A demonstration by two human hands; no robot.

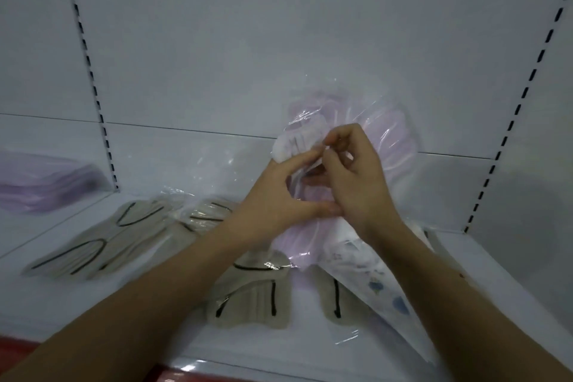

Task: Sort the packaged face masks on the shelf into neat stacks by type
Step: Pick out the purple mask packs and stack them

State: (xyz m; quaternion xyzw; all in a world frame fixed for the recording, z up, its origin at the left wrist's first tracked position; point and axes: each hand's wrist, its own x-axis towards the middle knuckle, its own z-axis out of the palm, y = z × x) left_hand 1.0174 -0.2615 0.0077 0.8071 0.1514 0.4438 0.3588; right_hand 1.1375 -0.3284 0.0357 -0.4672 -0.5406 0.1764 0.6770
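White shelf (pixel 93 295) w/ a white back panel and slotted uprights fills the frame. Beige mask packs (pixel 93 242) w/ black loops lie flat at lower left, more of them at bottom centre, partly under my forearms. Pink mask packs (pixel 390 136) in clear plastic stand centre-right against the back panel; I hold them up there, both hands meeting at frame centre. My left hand (pixel 273 211) has thumb and fingers curled round the front pack's edge; my right hand (pixel 356 177) pinches the plastic at its top w/ bent fingers. A white patterned pack (pixel 366 260) leans under my right wrist, print too blurred to read. At far left, a purple stack (pixel 43 183) is cut off by the frame edge & blurry.
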